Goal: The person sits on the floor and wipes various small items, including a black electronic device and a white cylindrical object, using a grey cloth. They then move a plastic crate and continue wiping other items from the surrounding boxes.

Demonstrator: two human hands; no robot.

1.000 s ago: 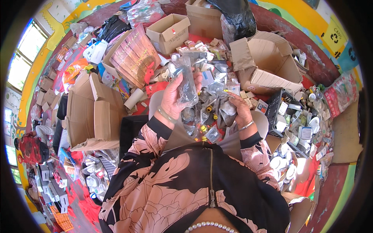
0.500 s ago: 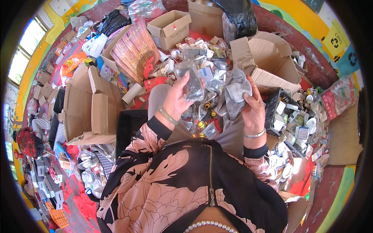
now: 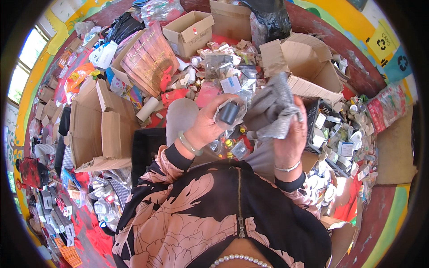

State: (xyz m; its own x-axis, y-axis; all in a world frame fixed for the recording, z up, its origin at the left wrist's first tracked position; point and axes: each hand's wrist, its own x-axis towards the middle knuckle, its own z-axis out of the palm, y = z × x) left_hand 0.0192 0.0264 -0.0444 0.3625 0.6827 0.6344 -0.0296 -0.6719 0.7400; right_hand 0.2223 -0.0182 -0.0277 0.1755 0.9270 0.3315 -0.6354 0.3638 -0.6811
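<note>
My left hand (image 3: 206,123) is closed around a clear plastic container (image 3: 241,107), its open end tipped up toward me. A dark, cylinder-like piece (image 3: 229,113) shows inside it; its kind is not clear. To the right, my right hand (image 3: 289,140) grips a crumpled grey knitted cloth (image 3: 273,107), which hangs over toward the left and looks smeared by motion. The two held things are close together above my lap. Below and beyond them lies a pile of mixed plastic packaging and small boxes, with a white and blue card (image 3: 231,85) near the container.
An open cardboard box (image 3: 107,129) stands at my left, another (image 3: 308,62) at the far right. A black crate (image 3: 315,120) beside my right hand is heaped with packaging. Farther back are a small carton (image 3: 190,35), a printed board (image 3: 149,60) and a black plastic bag (image 3: 270,20).
The plastic container in my left hand has tilted, so its opening and the dark piece now face me. My right hand has turned, and the grey cloth has swung upward and spread out.
</note>
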